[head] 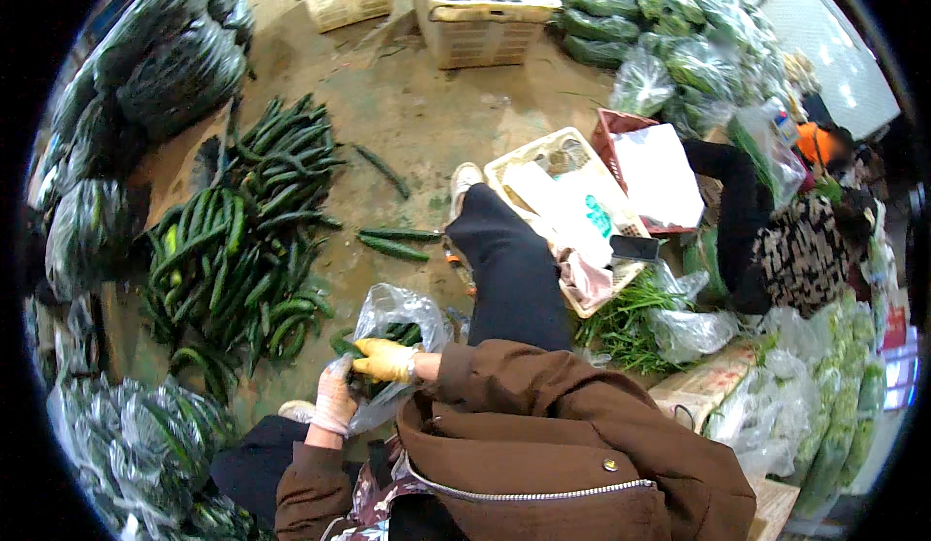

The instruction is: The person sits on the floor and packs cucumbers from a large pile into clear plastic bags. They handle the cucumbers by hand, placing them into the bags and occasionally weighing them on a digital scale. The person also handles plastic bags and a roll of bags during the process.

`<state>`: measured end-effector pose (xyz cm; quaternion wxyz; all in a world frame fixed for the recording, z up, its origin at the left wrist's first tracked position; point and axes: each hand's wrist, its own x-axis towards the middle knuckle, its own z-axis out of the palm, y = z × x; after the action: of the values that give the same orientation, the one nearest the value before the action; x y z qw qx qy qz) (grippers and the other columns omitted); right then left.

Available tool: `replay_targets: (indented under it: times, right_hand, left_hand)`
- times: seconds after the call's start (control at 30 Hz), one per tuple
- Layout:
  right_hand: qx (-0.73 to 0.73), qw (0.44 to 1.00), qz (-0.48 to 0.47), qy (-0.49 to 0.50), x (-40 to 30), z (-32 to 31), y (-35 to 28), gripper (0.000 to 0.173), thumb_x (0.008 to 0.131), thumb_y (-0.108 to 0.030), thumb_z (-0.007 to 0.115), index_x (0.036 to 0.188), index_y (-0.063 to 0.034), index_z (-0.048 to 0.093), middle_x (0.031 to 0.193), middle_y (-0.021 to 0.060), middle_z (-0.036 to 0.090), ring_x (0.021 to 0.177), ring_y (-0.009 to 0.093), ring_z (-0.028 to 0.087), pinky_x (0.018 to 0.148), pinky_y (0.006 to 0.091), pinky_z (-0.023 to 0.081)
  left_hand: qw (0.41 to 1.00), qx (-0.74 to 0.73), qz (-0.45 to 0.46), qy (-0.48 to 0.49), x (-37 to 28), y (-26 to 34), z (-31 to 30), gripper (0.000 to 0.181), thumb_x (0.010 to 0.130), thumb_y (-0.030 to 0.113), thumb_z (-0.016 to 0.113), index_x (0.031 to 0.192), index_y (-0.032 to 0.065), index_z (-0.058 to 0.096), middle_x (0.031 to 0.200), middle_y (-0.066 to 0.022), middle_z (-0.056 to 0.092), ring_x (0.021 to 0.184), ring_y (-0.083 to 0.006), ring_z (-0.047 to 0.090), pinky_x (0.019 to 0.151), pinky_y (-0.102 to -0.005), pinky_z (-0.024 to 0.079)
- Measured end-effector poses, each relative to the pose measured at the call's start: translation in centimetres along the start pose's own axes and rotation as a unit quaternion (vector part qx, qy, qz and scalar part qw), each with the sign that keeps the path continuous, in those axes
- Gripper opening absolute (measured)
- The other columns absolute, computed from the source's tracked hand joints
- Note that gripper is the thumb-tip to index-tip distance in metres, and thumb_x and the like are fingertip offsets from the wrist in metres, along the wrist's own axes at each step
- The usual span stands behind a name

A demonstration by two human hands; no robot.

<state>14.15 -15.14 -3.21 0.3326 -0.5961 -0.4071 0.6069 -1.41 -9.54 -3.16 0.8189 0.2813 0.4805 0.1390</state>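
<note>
My right hand (385, 360), in a yellow-coated work glove, is closed around a green cucumber (345, 342) over an opened clear plastic bag (396, 299). My left hand (335, 397), in a pale knit glove with greyish fingertips, meets it from below and grips the same cucumber; its fingers are partly hidden. Several dark cucumbers (402, 333) lie inside the bag, between my legs. To the left a large heap of loose cucumbers (218, 257) spreads over the floor. Two single cucumbers (393, 246) lie just beyond the bag, and another (382, 171) lies farther off.
Filled plastic bags (174, 54) line the left side; more (625, 3) are stacked at back right. A cream crate (480, 35) holds cucumbers. Right of my leg stand a shallow basket (567, 141) with a phone (634, 248) and a red crate (607, 123). Another person (800, 250) sits at the right.
</note>
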Motion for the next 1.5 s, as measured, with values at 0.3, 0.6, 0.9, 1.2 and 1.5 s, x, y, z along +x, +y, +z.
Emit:
replay_targets:
  times: [0.3,0.6,0.9,1.2,1.5]
  right_hand:
    - [-0.067,0.998,-0.009,0.015,-0.5,-0.3,-0.7,0.036,0.085,-0.028,0.052,0.106,0.0004,0.052,0.083,0.0135,0.063,0.067,0.023,0.061,0.062,0.0351,0.049]
    - [0.012,0.999,0.043,-0.018,-0.3,-0.3,-0.4,0.033,0.084,-0.024,0.052,0.105,0.0019,0.053,0.087,0.0157,0.063,0.074,0.022,0.061,0.066,0.0339,0.048]
    - [-0.065,0.998,0.021,0.001,-0.6,-0.1,-0.8,0.032,0.075,-0.023,0.055,0.097,0.0006,0.059,0.077,0.0193,0.064,0.073,0.032,0.062,0.066,0.0391,0.048]
    - [-0.145,0.989,-0.011,-0.006,2.0,0.7,1.0,0.027,0.074,-0.020,0.054,0.080,0.0046,0.061,0.082,0.0215,0.064,0.077,0.034,0.063,0.070,0.0436,0.049]
    - [-0.188,0.982,-0.023,-0.011,2.4,0.5,2.5,0.029,0.075,-0.021,0.055,0.096,-0.0015,0.060,0.092,0.0230,0.063,0.090,0.035,0.061,0.076,0.0401,0.047]
  left_hand:
    - [1.000,-0.021,-0.012,0.016,-0.3,0.3,0.8,0.019,0.079,0.020,0.066,0.091,0.0081,0.059,0.081,-0.0029,0.060,0.069,-0.0172,0.058,0.062,-0.0325,0.048]
    - [1.000,-0.006,-0.001,0.005,-0.7,0.6,1.1,0.023,0.078,0.020,0.066,0.095,0.0059,0.058,0.087,-0.0063,0.062,0.076,-0.0193,0.060,0.067,-0.0354,0.051]
    - [0.994,0.078,0.071,-0.021,-1.0,0.1,1.7,0.023,0.082,0.020,0.060,0.098,0.0038,0.058,0.087,-0.0064,0.060,0.081,-0.0200,0.060,0.070,-0.0347,0.049]
    - [0.994,0.073,0.069,-0.041,-0.7,0.5,1.0,0.026,0.084,0.027,0.061,0.098,0.0053,0.059,0.090,-0.0047,0.061,0.077,-0.0178,0.060,0.069,-0.0319,0.051]
    - [0.997,0.061,0.021,-0.041,-0.2,0.6,1.0,0.026,0.083,0.024,0.061,0.096,0.0018,0.058,0.088,-0.0072,0.061,0.079,-0.0175,0.060,0.073,-0.0297,0.049]
